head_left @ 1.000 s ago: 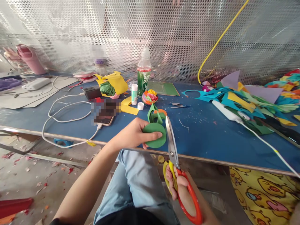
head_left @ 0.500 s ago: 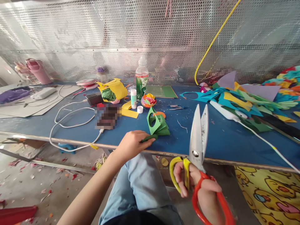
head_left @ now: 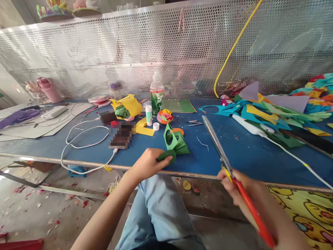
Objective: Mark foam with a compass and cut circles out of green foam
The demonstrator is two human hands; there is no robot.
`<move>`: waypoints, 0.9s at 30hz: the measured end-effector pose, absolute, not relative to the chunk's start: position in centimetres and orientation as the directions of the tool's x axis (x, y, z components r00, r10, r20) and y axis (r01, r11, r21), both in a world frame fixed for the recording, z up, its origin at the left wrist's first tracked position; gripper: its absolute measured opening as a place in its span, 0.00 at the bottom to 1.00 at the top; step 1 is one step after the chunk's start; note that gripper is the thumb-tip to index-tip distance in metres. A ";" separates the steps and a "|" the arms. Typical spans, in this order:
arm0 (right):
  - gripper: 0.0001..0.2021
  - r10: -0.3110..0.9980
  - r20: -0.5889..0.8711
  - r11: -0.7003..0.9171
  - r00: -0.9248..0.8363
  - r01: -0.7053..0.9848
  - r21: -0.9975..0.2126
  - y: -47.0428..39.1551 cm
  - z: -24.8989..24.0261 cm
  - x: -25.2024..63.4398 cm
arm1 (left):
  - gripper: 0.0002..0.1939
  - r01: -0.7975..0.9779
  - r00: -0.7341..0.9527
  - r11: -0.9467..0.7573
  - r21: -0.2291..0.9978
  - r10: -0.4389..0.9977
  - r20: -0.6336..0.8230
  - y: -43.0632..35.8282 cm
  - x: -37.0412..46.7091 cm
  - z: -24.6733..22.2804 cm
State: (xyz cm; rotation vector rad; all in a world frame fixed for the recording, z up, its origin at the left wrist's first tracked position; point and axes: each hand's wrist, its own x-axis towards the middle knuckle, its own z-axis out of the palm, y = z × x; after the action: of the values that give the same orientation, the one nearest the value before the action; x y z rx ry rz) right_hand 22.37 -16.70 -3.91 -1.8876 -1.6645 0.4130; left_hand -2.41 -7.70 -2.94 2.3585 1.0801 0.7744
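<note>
My left hand point(head_left: 149, 164) pinches a round dark green paper disc point(head_left: 167, 156) just above the table's front edge. Right beyond it stands a folded green paper scrap point(head_left: 177, 140) with a round hole cut through it, and an orange paper piece point(head_left: 179, 131) shows behind. My right hand point(head_left: 241, 189), partly blurred, grips a pair of scissors point(head_left: 218, 147) with red and yellow handles. The blades are turned edge-on and point away over the blue table point(head_left: 197, 156); they touch no paper.
A glue stick point(head_left: 148, 115), its white cap point(head_left: 156, 126), a green-labelled bottle point(head_left: 156, 97) and a paper flower point(head_left: 165, 116) stand mid-table. A phone point(head_left: 121, 135) with a white cable lies left. Paper scraps point(head_left: 270, 111) and a white corded tool point(head_left: 247, 125) lie right.
The scissors have turned from flat, slightly open blades to edge-on, tipping leftward. The green disc in my left hand has tilted to show its face. The view has tipped up a little.
</note>
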 end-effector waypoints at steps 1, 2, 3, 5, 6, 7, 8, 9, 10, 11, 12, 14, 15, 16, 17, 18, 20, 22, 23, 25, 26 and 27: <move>0.14 0.972 0.123 -0.099 0.201 0.821 -0.562 -16.0 -2.9 23.6 | 0.20 0.515 0.516 -0.570 0.640 0.803 0.299 -7.8 -2.5 -2.9; 0.15 0.976 0.019 -0.187 0.215 0.884 -0.430 -15.1 -2.1 24.8 | 0.20 0.479 0.494 -0.531 0.699 0.821 0.286 -7.9 -2.6 -2.9; 0.16 0.961 -0.009 -0.266 0.275 0.919 -0.290 -14.2 -1.5 25.8 | 0.21 0.435 0.474 -0.488 0.757 0.839 0.269 -8.1 -2.6 -2.9; 0.18 0.939 0.009 -0.342 0.345 0.935 -0.097 -12.3 -0.9 27.3 | 0.22 0.344 0.444 -0.411 0.844 0.863 0.239 -8.5 -2.6 -2.8; 0.18 0.944 0.020 -0.329 0.330 0.943 -0.047 -11.3 -1.0 27.8 | 0.22 0.305 0.436 -0.387 0.870 0.869 0.234 -8.7 -2.5 -2.8; 0.18 0.950 0.035 -0.309 0.310 0.951 -0.021 -10.5 -1.3 28.1 | 0.22 0.272 0.430 -0.375 0.886 0.871 0.237 -8.9 -2.4 -2.9; 0.18 0.956 0.032 -0.293 0.293 0.956 -0.010 -9.8 -1.6 28.2 | 0.22 0.250 0.425 -0.372 0.894 0.872 0.244 -9.0 -2.3 -2.9; 0.17 0.964 0.016 -0.265 0.265 0.964 -0.018 -9.2 -2.0 28.4 | 0.22 0.239 0.423 -0.375 0.896 0.871 0.251 -9.1 -2.2 -2.9; 0.17 0.972 0.003 -0.235 0.236 0.971 -0.036 -8.7 -2.3 28.6 | 0.22 0.242 0.421 -0.383 0.892 0.869 0.259 -9.1 -2.1 -2.9; 0.17 0.980 0.000 -0.201 0.201 0.978 -0.055 -8.3 -2.7 28.9 | 0.21 0.264 0.420 -0.399 0.878 0.867 0.267 -9.1 -2.1 -2.9; 0.17 0.986 0.019 -0.165 0.167 0.984 -0.067 -7.9 -2.9 29.3 | 0.21 0.305 0.419 -0.427 0.851 0.863 0.282 -9.1 -2.2 -2.9; 0.18 0.988 0.116 -0.097 0.102 0.994 -0.046 -7.4 -3.2 30.2 | 0.21 0.422 0.419 -0.504 0.753 0.845 0.331 -8.8 -2.3 -2.8; 0.18 0.981 0.178 -0.073 0.074 0.997 -0.014 -7.2 -3.2 30.6 | 0.20 0.485 0.421 -0.541 0.687 0.833 0.359 -8.7 -2.4 -2.8; 0.18 0.969 0.243 -0.050 0.044 0.999 0.018 -7.1 -3.1 30.8 | 0.20 0.542 0.426 -0.571 0.616 0.819 0.384 -8.5 -2.5 -2.8; 0.18 0.950 0.312 -0.022 0.008 0.999 0.042 -7.1 -2.9 30.5 | 0.20 0.591 0.434 -0.591 0.550 0.807 0.401 -8.3 -2.6 -2.8; 0.18 0.926 0.376 0.007 -0.026 0.999 0.053 -7.2 -2.5 29.8 | 0.19 0.629 0.443 -0.601 0.493 0.798 0.409 -8.2 -2.7 -2.9; 0.16 0.819 0.555 0.162 -0.148 0.987 0.025 -8.0 -1.7 26.9 | 0.19 0.678 0.458 -0.607 0.414 0.790 0.408 -7.9 -2.8 -3.1; 0.15 0.707 0.644 0.412 -0.291 0.910 -0.041 -9.1 -1.3 22.6 | 0.19 0.690 0.475 -0.613 0.385 0.785 0.398 -7.7 -2.9 -3.4; 0.17 0.637 0.663 0.556 -0.393 0.830 -0.041 -9.6 -1.3 20.5 | 0.18 0.689 0.483 -0.616 0.381 0.783 0.393 -7.7 -2.9 -3.5; 0.21 0.584 0.649 0.669 -0.488 0.741 -0.045 -10.3 -1.8 16.9 | 0.18 0.686 0.496 -0.622 0.378 0.779 0.384 -7.6 -2.9 -3.7; 0.22 0.577 0.653 0.686 -0.491 0.725 -0.060 -10.4 -2.3 15.7 | 0.18 0.687 0.498 -0.622 0.375 0.779 0.381 -7.6 -2.9 -3.8; 0.22 0.570 0.658 0.694 -0.492 0.717 -0.066 -10.4 -2.8 14.9 | 0.18 0.688 0.500 -0.623 0.372 0.779 0.378 -7.6 -2.9 -3.9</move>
State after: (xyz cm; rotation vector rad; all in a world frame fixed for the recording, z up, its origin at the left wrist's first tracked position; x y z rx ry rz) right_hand 14.90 -10.36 -2.80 -0.9788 -2.2337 -0.2842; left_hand -2.90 -7.56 -3.92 2.5678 1.2681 0.7812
